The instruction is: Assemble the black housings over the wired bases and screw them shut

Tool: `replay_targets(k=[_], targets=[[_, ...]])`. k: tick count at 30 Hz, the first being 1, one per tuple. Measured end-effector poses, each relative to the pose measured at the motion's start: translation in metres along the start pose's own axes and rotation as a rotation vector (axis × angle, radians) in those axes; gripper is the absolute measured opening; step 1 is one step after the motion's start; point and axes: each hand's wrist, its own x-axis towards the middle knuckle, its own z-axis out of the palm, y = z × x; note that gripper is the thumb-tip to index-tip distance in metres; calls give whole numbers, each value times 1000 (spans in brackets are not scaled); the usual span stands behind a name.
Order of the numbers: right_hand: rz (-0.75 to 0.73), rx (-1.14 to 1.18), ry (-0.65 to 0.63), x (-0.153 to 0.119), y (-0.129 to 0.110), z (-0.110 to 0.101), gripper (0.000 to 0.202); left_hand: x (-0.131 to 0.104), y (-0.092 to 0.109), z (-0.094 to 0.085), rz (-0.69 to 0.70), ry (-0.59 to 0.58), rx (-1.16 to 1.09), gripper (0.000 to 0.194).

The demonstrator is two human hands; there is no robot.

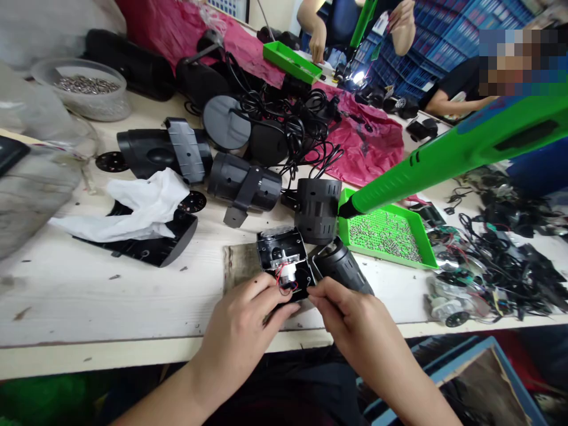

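Note:
My left hand [242, 325] and my right hand [350, 316] meet at the table's near edge, both gripping a small open black housing [283, 258]. Inside it I see a silver motor with red and blue wires. My left fingertips pinch its lower left side, my right fingertips its lower right corner. A black cylindrical lamp body [342, 267] lies right beside my right hand. A green electric screwdriver [448, 157] hangs from the upper right, its tip above a green tray [429, 251] of small screws.
Several black lamp housings [244, 183], a tangle of black cables [284, 115] and white paper [142, 207] lie further back. A bowl of screws [84, 89] stands far left. Loose wired parts [488, 272] pile at right. Other people's hands [317, 44] work at another green tray [290, 59] opposite.

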Motion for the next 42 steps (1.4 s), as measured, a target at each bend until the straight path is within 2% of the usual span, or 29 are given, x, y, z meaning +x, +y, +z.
replay_targets(k=[4, 7, 10, 15, 23, 33, 37, 42], targets=[[-150, -116, 143, -2, 1, 14, 20, 1, 1, 1, -37, 24, -30, 5], [-218, -50, 325, -13, 5, 36, 19, 2, 3, 0, -2, 51, 34, 8], [-211, 70, 405, -23, 10, 52, 23, 1, 4, -4, 93, 76, 154, 8], [-201, 206, 411, -27, 14, 56, 25, -6, 6, -12, 188, 89, 258, 18], [-255, 323, 439, -22, 17, 60, 23, -16, 7, -8, 90, 116, 301, 17], [-260, 319, 432, -23, 27, 68, 24, -16, 6, -9, 82, 69, 259, 22], [-255, 307, 439, -26, 31, 76, 28, -20, 8, -9, 134, 75, 256, 29], [-214, 308, 439, -26, 32, 80, 29, -22, 8, -10, 77, 121, 185, 28]])
